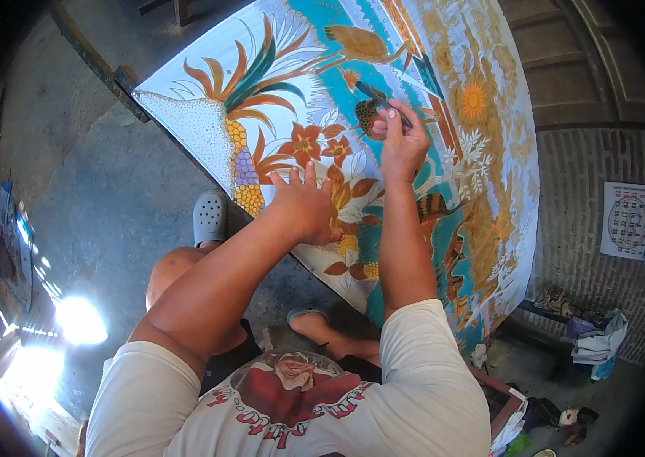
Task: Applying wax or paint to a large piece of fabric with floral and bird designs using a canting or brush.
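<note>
A large stretched cloth (193, 84) slopes in front of me, painted with orange leaves, flowers, birds and teal water. My left hand (306, 204) lies on it with the fingers spread, over the flowers and leaves near the close edge. Farther up, my right hand (402, 145) grips a dark, slim brush (374, 94). Its tip is at or just above the teal area, beside a small orange shape (350, 78) and below a brown long-legged bird (357, 44). I cannot tell if the tip touches the cloth.
Wooden bars (86, 57) run along the cloth's far left side. At right stands a brick wall (589, 160) with a hanging calendar (629, 221). Crumpled cloths (600, 339) and other clutter lie at lower right. My shoe (210, 215) rests on the concrete floor (109, 198).
</note>
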Demonstrator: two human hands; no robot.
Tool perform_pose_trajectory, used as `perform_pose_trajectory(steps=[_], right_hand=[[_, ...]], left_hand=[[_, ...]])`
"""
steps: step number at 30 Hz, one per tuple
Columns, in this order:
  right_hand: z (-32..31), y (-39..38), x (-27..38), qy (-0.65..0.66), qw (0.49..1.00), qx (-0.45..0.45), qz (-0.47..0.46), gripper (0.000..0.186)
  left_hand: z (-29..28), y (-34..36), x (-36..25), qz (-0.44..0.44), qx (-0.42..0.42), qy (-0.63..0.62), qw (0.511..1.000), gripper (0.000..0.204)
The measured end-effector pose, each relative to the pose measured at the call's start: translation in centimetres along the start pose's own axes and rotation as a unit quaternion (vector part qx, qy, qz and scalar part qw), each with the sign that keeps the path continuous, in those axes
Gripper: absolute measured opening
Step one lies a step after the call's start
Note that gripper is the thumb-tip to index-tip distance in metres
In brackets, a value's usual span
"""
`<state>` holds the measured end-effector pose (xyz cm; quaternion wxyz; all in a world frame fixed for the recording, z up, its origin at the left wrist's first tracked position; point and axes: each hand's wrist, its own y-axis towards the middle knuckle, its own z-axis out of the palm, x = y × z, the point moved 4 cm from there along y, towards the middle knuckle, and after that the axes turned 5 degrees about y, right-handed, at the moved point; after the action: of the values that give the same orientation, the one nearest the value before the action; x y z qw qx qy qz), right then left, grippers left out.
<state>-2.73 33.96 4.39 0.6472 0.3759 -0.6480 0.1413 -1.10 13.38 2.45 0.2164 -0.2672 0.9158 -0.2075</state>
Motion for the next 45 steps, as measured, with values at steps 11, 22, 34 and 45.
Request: perform_pose_trajectory(steps=[11, 22, 34, 45], right_hand=[[0.9, -0.4, 1.2, -0.002, 1.000, 0.029, 0.008, 0.017], [-0.8, -0.2, 0.1, -0.028, 0.998, 0.047, -0.015, 0.021], [-1.3, -0.1, 0.5, -0.062, 0.996, 0.063, -0.023, 0.017], [-10.0, -12.3, 1.4, 0.277, 0.949, -0.078, 0.129, 0.019]], left_hand=[[-0.1, -0.1, 0.1, -0.002, 0.004, -0.006, 1.000, 0.106], [-0.3, -0.2, 0.0, 0.000, 0.005, -0.008, 1.000, 0.106], [-0.2, -0.1, -0.1, -0.001, 0.006, -0.002, 1.000, 0.106], [-0.5, 0.2, 0.1, 0.029, -0.001, -0.064, 0.998, 0.101]])
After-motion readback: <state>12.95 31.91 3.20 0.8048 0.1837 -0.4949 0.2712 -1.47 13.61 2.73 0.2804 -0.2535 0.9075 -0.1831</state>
